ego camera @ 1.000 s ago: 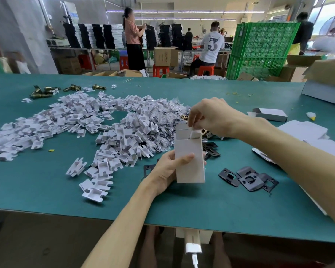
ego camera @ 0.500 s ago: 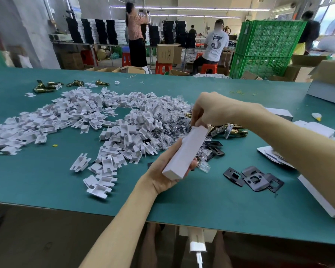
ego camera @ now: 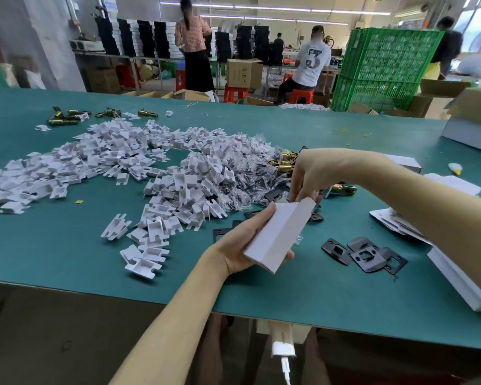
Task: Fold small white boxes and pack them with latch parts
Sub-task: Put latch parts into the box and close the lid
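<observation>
My left hand (ego camera: 242,245) grips a small white box (ego camera: 278,234), tilted with its far end pointing up and right over the green table (ego camera: 67,245). My right hand (ego camera: 311,176) sits at the box's far end, fingers curled down onto its top flap. Behind the hands lies a big heap of white folded card inserts (ego camera: 122,162) and small clear bags of screws (ego camera: 247,184). Brass latch parts (ego camera: 283,159) peek out beside my right wrist. Three black strike plates (ego camera: 364,254) lie to the right of the box.
Flat white box blanks (ego camera: 395,220) are stacked at the right, under my right forearm. More brass latches (ego camera: 64,118) lie at the far left. A grey carton (ego camera: 472,134) stands at the far right edge. Green crates (ego camera: 383,65) and several people are beyond the table.
The box went from upright to tilted in my left hand. My right hand, which was pushing something into the open top, now works at the box's far end flap.
</observation>
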